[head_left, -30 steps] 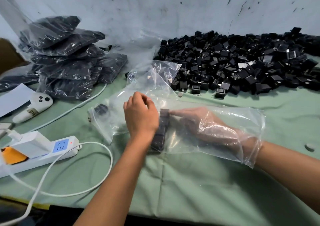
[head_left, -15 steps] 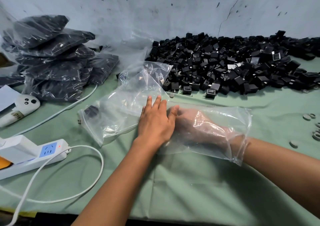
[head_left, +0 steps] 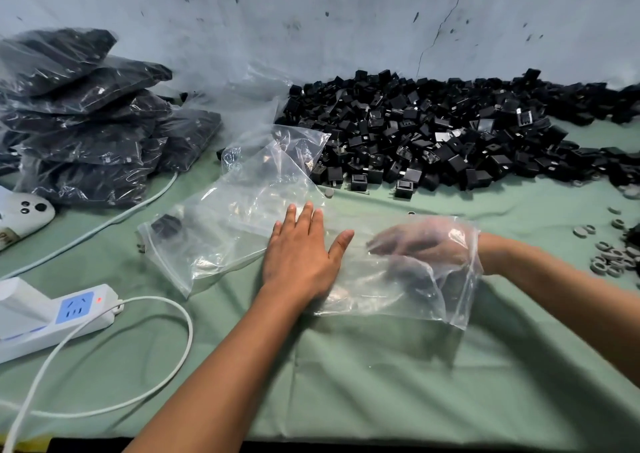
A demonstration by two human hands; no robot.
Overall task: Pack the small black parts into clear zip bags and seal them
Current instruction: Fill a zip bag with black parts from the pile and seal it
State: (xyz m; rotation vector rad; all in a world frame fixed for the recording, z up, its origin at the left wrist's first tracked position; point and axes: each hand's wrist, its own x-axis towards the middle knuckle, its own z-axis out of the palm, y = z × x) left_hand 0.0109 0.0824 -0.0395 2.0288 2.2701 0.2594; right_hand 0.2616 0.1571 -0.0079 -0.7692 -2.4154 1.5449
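Green cloth is covering the bench (head_left: 381, 383) under my hands, with a scuffed pale wall behind. I am pressing my left hand (head_left: 301, 255) flat, fingers straight and spread, on a clear zip bag (head_left: 398, 293) lying across the cloth. My right hand (head_left: 422, 244) is sitting inside that bag through its open mouth; it is blurred behind the plastic, so I cannot tell whether it is clenched or loose. A dark blur is showing in the bag below it. Beyond both hands the heap of small black parts (head_left: 450, 133) is lying loose. Left of my left hand another clear bag (head_left: 221, 224) is resting, with filled bags (head_left: 86, 120) stacked farther left.
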